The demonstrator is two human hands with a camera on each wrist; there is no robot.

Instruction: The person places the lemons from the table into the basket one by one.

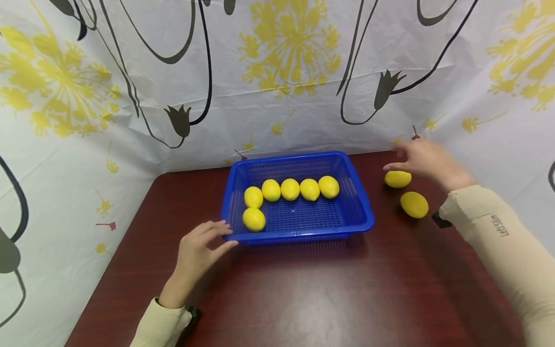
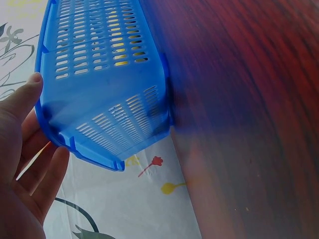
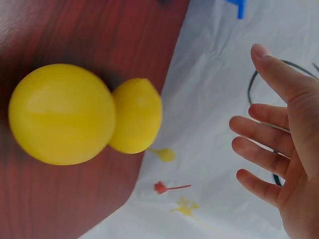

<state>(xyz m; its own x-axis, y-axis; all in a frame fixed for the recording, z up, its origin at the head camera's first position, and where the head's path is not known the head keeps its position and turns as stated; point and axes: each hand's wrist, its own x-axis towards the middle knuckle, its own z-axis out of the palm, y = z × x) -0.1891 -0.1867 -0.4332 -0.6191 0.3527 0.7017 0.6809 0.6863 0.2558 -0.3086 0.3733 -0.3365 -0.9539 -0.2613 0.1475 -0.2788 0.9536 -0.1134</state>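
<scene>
A blue plastic basket [image 1: 299, 234] stands on the table, with several lemons [image 1: 290, 189] in an L along its back and left sides. My left hand [image 1: 197, 248] holds the basket's front left corner, the thumb on the front rim and fingers at the left rim. In the left wrist view, that hand [image 2: 22, 144] lies at the basket's rim [image 2: 45, 119]. To the basket's right, my right hand [image 1: 422, 159] hovers with fingers loosely bent, holding nothing. Beneath and beside it lie two lemons, a rear one [image 1: 398, 180] and a nearer one [image 1: 414, 205]. The right wrist view shows this hand [image 3: 294, 134] apart from both.
The dark red wooden table [image 1: 325, 289] has its back edge just behind the basket. A white sheet with yellow flowers [image 1: 295, 43] and dark stems hangs behind and on both sides.
</scene>
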